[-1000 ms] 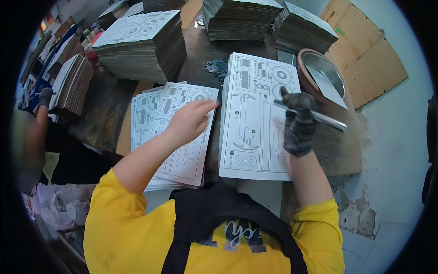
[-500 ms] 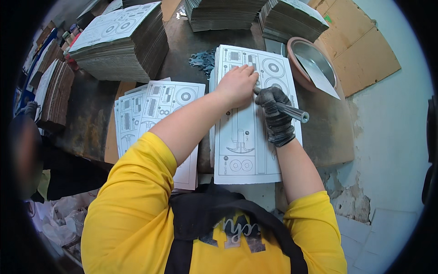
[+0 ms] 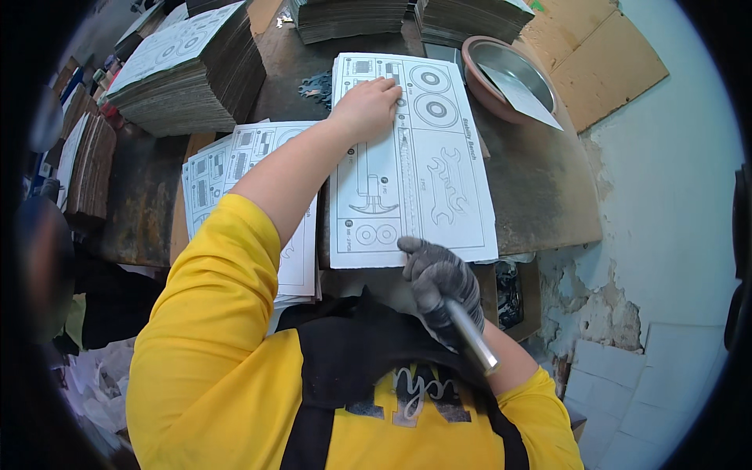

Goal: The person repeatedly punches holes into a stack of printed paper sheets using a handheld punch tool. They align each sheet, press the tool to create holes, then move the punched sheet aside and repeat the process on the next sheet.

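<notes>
The sheet (image 3: 424,180) lies at the table's (image 3: 540,192) front, the left hand (image 3: 366,113) resting on it with fingers close, the right hand (image 3: 443,283) gripping a rod (image 3: 471,338) by its near edge — a strip (image 3: 407,184) seems already scored, the wrench shapes (image 3: 448,188) untouched.

Soft, cool indoor light inside a dark fisheye rim.
The printed cardboard sheet (image 3: 423,172) stands out bright against the dark worktable (image 3: 540,188), its print mostly clear; the tall cardboard stack (image 3: 180,82) falls into shade on its sides. The pale wall (image 3: 666,196) is evenly lit. A narrow glint runs along the metal tube (image 3: 472,337) in the gloved right hand (image 3: 442,286), which looks slightly soft. Edges bow near the rim, and a co-worker (image 3: 102,301) at the dim far left is smeared.
</notes>
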{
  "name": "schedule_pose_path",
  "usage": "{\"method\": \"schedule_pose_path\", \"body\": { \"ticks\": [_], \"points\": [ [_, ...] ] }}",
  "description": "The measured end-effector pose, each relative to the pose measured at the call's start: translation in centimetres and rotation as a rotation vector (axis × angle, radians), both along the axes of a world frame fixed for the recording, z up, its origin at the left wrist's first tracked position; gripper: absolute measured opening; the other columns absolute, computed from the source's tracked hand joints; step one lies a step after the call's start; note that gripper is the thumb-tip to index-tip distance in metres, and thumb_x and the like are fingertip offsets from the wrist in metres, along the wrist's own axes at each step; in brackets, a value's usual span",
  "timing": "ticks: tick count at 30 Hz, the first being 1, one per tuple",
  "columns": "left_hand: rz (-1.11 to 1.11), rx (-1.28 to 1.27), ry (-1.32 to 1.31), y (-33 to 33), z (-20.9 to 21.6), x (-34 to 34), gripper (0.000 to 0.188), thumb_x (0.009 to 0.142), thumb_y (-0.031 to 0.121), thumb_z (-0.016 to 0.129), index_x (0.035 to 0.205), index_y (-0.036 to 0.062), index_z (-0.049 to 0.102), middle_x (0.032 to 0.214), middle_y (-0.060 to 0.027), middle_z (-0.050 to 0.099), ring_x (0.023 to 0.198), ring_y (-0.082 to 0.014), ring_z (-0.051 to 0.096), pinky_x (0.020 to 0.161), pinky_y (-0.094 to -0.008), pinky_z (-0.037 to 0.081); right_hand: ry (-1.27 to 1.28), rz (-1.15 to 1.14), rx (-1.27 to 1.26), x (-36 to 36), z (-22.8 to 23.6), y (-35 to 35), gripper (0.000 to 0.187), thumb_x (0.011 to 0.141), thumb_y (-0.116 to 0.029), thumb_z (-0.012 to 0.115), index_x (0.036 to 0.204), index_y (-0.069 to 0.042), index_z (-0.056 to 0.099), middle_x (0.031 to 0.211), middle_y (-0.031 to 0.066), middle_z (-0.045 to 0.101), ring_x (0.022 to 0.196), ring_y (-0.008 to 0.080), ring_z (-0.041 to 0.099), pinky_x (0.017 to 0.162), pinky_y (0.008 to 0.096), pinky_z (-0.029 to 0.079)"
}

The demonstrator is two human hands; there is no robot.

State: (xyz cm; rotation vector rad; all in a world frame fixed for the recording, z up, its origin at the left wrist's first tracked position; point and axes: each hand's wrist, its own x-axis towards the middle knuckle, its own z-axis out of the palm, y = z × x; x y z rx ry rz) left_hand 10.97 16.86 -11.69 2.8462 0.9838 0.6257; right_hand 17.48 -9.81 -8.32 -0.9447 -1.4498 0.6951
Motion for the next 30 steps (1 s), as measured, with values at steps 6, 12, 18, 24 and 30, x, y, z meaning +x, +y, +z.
{"method": "schedule_pose_path", "body": {
  "ticks": [6,12,18,24,30],
  "points": [
    [-0.142,-0.377,-0.111,-8.7,3.6,-2.6,0.032,0.081,0.024,0.058,0.110,0.0087,0.059,0.087,-0.0095,0.062,0.086,-0.0249,0.058,0.078,-0.0381,0.045,0.510,-0.219,0.014,3.9,0.7,-2.3,0.041,0.089,-0.031,0.050,0.057,-0.013,0.032,0.054,-0.0006,0.030,0.057,0.0146,0.038,0.097,0.0463,0.036],
    [-0.408,0.161,0.104,-18.6,3.1,-6.0,0.059,0.066,0.014,0.069,0.121,0.0070,0.048,0.092,-0.0084,0.053,0.096,-0.0245,0.052,0.102,-0.0437,0.029,0.611,-0.210,0.169,7.7,1.2,-3.7,0.038,0.087,-0.027,0.053,0.060,-0.011,0.032,0.057,-0.0001,0.029,0.060,0.0158,0.036,0.101,0.0458,0.031],
    [-0.300,0.130,-0.021,-18.2,8.1,-8.0,0.046,0.071,0.003,0.055,0.116,0.0022,0.051,0.084,-0.0094,0.051,0.088,-0.0255,0.053,0.099,-0.0439,0.034,0.579,-0.202,0.258,9.6,2.4,-3.2,0.036,0.087,-0.024,0.052,0.060,-0.011,0.032,0.058,0.0004,0.029,0.060,0.0162,0.035,0.101,0.0469,0.031],
    [0.123,0.306,-0.263,-15.5,6.7,-17.8,0.052,0.064,-0.013,0.054,0.113,0.0056,0.055,0.112,-0.0141,0.054,0.101,-0.0308,0.054,0.084,-0.0350,0.046,0.621,-0.220,0.282,9.9,3.0,-1.2,0.035,0.085,-0.020,0.053,0.058,-0.010,0.033,0.056,-0.0001,0.030,0.059,0.0160,0.036,0.101,0.0481,0.032],
    [0.145,-0.068,0.061,-19.9,-7.8,-27.6,0.043,0.071,-0.005,0.053,0.113,0.0056,0.054,0.118,-0.0152,0.053,0.110,-0.0321,0.050,0.096,-0.0405,0.039,0.629,-0.112,0.235,7.9,3.0,2.9,0.037,0.086,-0.019,0.052,0.057,-0.010,0.032,0.053,0.0004,0.028,0.057,0.0149,0.034,0.097,0.0466,0.035]
  ]
}}
